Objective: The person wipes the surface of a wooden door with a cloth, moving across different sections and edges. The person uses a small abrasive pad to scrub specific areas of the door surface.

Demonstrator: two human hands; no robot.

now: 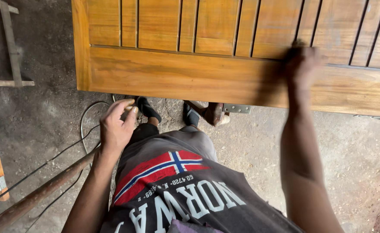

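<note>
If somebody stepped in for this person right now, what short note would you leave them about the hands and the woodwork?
Right hand: resting on the slatted wooden door panel, on its lower rail; it is blurred, so whether it holds a rag or a pad cannot be told.
Left hand: closed around a small pale object, off the panel, above a long rusty pipe.
The panel lies flat in front of the person, glossy amber in colour, with a metal hinge under its near edge.
A cable loops on the dusty floor by the feet.
How much of the surface has been worked or remains cannot be told.
</note>
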